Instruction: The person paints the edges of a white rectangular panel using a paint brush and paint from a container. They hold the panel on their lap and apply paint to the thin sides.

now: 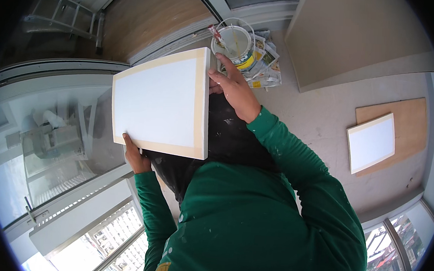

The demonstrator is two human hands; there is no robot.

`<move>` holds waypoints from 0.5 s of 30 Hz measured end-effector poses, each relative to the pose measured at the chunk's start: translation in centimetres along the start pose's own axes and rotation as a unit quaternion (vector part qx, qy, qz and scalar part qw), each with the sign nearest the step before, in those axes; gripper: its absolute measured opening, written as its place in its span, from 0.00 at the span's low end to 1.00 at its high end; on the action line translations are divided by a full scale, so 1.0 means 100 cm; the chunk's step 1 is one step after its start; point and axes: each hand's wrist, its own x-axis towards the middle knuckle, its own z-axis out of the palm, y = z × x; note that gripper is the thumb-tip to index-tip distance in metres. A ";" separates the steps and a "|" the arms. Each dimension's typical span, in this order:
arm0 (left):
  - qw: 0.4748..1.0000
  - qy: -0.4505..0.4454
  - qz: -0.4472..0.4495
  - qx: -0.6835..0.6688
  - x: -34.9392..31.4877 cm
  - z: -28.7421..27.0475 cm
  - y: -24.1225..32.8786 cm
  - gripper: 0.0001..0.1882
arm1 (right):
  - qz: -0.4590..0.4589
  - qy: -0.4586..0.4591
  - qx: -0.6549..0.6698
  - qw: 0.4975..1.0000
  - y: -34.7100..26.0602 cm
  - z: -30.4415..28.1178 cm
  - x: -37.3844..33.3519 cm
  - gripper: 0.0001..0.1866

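A thick white panel (155,99) with a cream border, which looks like tape, is held up tilted in front of my body. My left hand (137,155) grips its lower left edge, thumb on the front face and the other fingers hidden behind. At the panel's right side, my right hand (233,89) holds the edge near the upper corner, with some fingers partly out of sight. Just beyond that hand stands a paint bucket (252,50) with a wire handle and a paint-smeared brush (216,33) inside it.
Newspaper (269,71) lies under the bucket. On the floor to the right, a similar white panel (371,143) rests on a brown board (411,122). A large beige panel or wall (357,39) stands far right. Glass doors and a metal ladder (67,17) are at the left.
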 end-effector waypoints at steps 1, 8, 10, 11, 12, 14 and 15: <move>1.000 0.006 0.000 0.008 0.000 -0.001 0.000 0.44 | -0.010 -0.004 -0.024 1.000 0.004 -0.001 0.001 0.47; 0.981 0.124 -0.020 0.145 -0.013 0.004 0.013 0.45 | -0.001 -0.001 -0.140 0.990 -0.002 0.002 0.004 0.53; 0.926 0.213 0.132 0.283 0.000 -0.009 0.008 0.41 | -0.002 -0.004 -0.134 0.991 -0.003 0.004 0.007 0.52; 0.850 0.245 0.280 0.373 0.004 -0.012 0.005 0.37 | -0.010 -0.003 -0.124 0.992 -0.001 0.004 0.007 0.51; 0.743 0.267 0.419 0.449 0.008 -0.014 0.002 0.34 | -0.017 -0.001 -0.113 0.993 0.001 0.003 0.008 0.50; 0.756 0.055 0.471 0.451 0.007 -0.003 0.017 0.29 | -0.060 0.000 -0.110 0.992 0.006 -0.003 0.000 0.47; 0.748 -0.053 0.489 0.445 0.000 0.014 0.035 0.27 | -0.082 0.001 -0.107 0.991 0.010 -0.007 -0.006 0.45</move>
